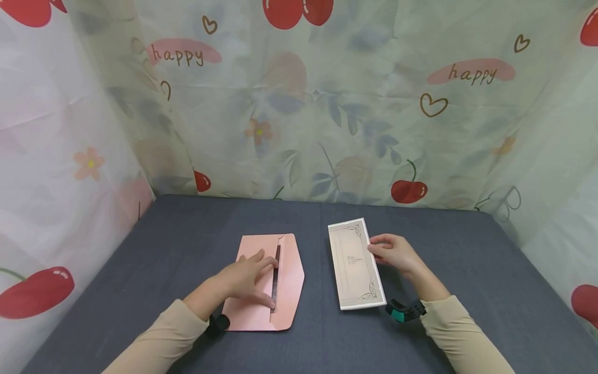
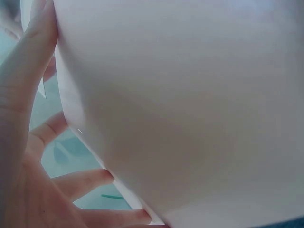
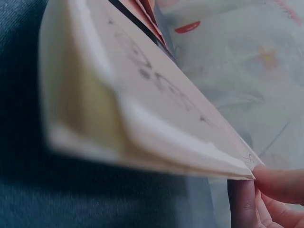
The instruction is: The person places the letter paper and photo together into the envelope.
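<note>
A pink envelope (image 1: 290, 280) lies on the table with its pointed flap folded out to the right and a dark slot showing at its mouth. My left hand (image 1: 247, 278) is over it, thumb and fingertips spread along the mouth's edge and curled over it. The left wrist view shows these fingers at the rim of the pale envelope panel (image 2: 190, 104). To the right, my right hand (image 1: 392, 254) pinches a folded cream card (image 1: 352, 280) by its right edge. The card has ornate corners and a small central print, and is tilted up. In the right wrist view its folded layers gape slightly.
A dark blue-grey cloth covers the table (image 1: 187, 223). Pale curtains (image 1: 299, 145) with cherries, flowers and "happy" prints enclose the back and sides. A black strap with a teal part (image 1: 405, 311) is on the right wrist, a black device (image 1: 217, 326) on the left.
</note>
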{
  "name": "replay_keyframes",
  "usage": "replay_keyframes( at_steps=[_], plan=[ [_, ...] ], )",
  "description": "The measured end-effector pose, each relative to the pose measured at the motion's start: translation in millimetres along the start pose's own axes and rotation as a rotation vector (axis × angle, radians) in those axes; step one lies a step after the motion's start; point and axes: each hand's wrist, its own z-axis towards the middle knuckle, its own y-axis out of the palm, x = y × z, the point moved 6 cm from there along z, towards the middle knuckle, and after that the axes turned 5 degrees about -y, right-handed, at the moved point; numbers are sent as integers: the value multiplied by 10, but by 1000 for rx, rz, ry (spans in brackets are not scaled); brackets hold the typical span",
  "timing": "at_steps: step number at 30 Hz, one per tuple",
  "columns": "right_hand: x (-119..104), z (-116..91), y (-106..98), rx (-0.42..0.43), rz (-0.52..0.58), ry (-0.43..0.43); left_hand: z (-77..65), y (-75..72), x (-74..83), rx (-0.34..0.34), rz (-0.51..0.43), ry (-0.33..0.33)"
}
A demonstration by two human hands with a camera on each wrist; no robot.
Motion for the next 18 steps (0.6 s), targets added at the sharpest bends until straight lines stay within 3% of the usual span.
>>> replay_keyframes(
  at_steps=[18],
  plan=[
    [-81,46,187,-56,109,-37,3,2,-7,1,4,-1]
  ],
)
